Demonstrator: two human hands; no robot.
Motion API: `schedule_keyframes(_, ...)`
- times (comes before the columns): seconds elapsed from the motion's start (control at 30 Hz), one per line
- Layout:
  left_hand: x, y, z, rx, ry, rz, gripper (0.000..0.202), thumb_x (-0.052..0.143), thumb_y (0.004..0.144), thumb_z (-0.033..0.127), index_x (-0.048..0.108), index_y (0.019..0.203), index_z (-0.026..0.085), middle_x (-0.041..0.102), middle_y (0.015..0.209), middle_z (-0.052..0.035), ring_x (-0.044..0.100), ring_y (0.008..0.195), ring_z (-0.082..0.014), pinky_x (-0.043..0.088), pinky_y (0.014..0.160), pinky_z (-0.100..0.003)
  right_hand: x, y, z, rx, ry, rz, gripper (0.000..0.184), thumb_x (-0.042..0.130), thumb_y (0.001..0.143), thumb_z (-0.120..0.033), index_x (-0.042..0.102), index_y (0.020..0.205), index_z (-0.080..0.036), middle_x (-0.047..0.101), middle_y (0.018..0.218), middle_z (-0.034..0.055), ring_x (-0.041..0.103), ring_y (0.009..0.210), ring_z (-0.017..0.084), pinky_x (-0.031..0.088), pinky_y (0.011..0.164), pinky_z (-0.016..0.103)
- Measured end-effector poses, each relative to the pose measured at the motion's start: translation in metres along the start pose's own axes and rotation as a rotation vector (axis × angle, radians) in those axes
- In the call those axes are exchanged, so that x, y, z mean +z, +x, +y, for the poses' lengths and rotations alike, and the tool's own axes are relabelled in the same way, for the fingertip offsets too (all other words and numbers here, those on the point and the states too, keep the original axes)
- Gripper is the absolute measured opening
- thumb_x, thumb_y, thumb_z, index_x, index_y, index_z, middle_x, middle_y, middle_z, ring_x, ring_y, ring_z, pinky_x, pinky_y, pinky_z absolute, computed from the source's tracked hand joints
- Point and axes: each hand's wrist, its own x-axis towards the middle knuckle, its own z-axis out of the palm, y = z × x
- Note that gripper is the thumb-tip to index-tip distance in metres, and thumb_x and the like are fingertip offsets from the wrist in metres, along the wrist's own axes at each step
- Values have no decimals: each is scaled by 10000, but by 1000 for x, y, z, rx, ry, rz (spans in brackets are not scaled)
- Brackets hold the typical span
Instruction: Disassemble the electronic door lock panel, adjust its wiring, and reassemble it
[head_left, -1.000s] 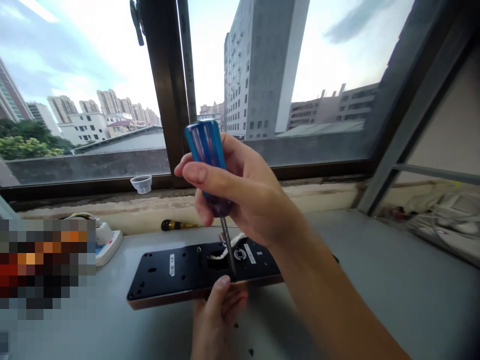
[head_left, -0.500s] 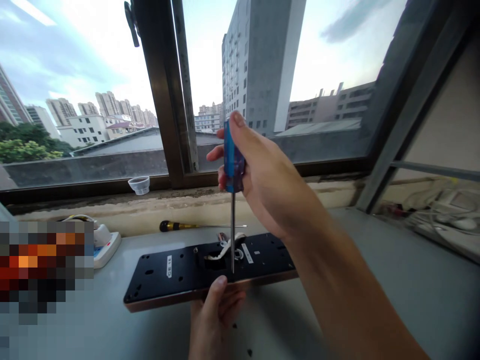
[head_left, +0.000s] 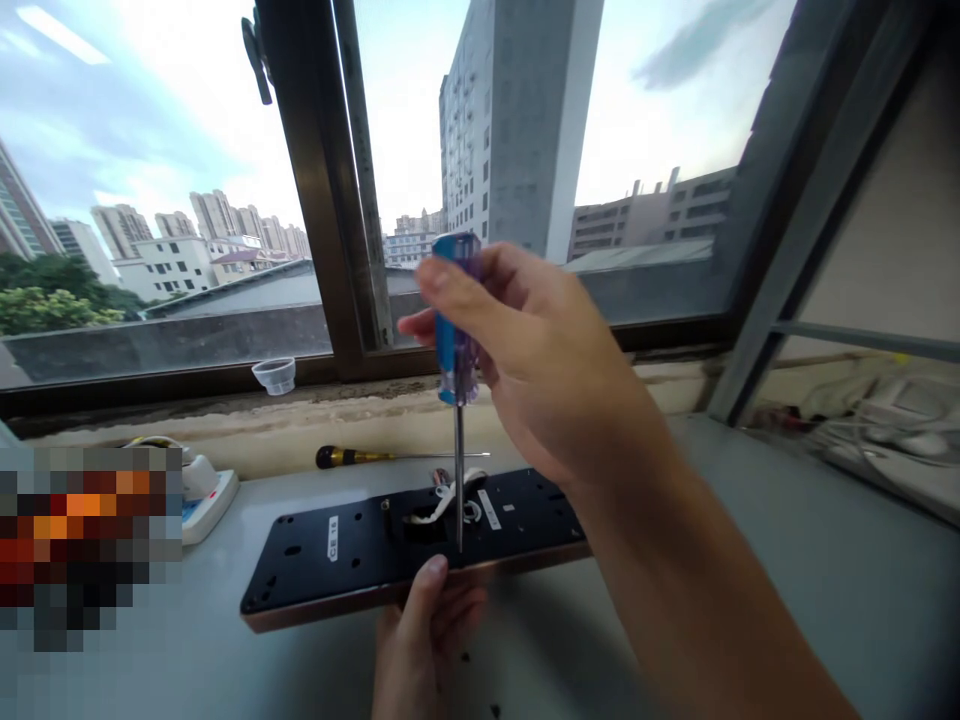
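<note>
My right hand (head_left: pixel 547 350) is closed around the blue and purple see-through handle of a screwdriver (head_left: pixel 457 370), its thumb across the handle. The steel shaft points straight down, its tip at the face of a long black panel (head_left: pixel 300 570) with copper-coloured sides. My left hand (head_left: pixel 424 620) grips this panel at its front edge, thumb on top and fingers curled underneath. A white cable (head_left: pixel 435 512) comes out of a cutout in the panel. White labels, small holes and an upright metal post (head_left: pixel 387 518) show on the black face. My right forearm hides the panel's right end.
Behind the panel lies a second screwdriver (head_left: pixel 356 456) with a yellow and black handle. A white power strip (head_left: pixel 210 508) stands at left, beside a blurred-out patch. A clear plastic cup (head_left: pixel 275 375) sits on the window ledge. Tangled cables (head_left: pixel 892 430) lie at right, beyond a metal frame (head_left: pixel 750 330).
My right thumb has swung from the handle's top to across its left side, and the hand has rolled around it. The handle has turned; the tip stays at the panel. My left hand keeps its grip.
</note>
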Motion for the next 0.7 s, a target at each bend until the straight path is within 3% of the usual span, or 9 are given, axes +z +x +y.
schedule_keyframes(0.07,0,-1,0,9,-2,6,134,568,767,105,618,644,105,697,549,-87,655,501,-149,526,505,-194,0,-1,0,-25,2,91,244,650,715,-332,455,770,-197,494,690,-36,513,515,53,396,428,162)
schedule_keyframes(0.13,1,-2,0,18,-8,8,131,566,770,103,608,646,111,694,541,-79,653,497,-145,525,500,-190,1,-1,-1,1,-30,154,308,634,710,-425,443,812,-207,502,701,-38,485,484,48,381,400,163)
schedule_keyframes(0.23,1,-4,1,14,-18,-1,133,571,772,115,616,647,109,691,539,-72,652,498,-141,525,501,-189,1,0,-3,70,-74,106,393,473,769,-575,488,852,-191,535,765,-4,503,535,61,417,441,184)
schedule_keyframes(0.33,1,-5,1,13,-36,-24,139,574,772,121,619,641,111,689,533,-69,649,490,-139,523,503,-188,0,0,-3,37,-90,68,302,487,806,-478,502,787,-177,532,762,-1,533,591,68,449,518,192)
schedule_keyframes(0.43,-1,-5,0,25,-50,-44,124,590,762,131,615,642,115,687,530,-69,650,498,-143,521,514,-191,0,-1,-2,-29,-103,154,221,609,754,-350,454,779,-194,520,732,-23,530,572,64,437,506,181)
schedule_keyframes(0.5,-1,-4,-1,27,-47,-36,102,598,758,139,612,659,119,688,537,-66,652,509,-148,523,524,-200,0,-2,-2,-23,-113,175,252,614,745,-387,451,800,-203,519,728,-21,505,537,61,407,456,174)
schedule_keyframes(0.6,-2,-1,-2,15,-20,-8,89,587,761,130,605,674,119,693,550,-72,650,510,-150,527,530,-212,-1,-3,-5,31,-70,43,322,525,776,-510,497,790,-189,516,712,-3,475,530,62,383,427,170)
schedule_keyframes(0.7,-2,2,-2,9,-2,-8,93,581,761,134,609,676,109,695,553,-82,647,502,-149,524,522,-210,-3,-5,-9,42,113,-194,289,463,841,-451,541,807,-175,492,676,-11,466,542,57,396,463,171)
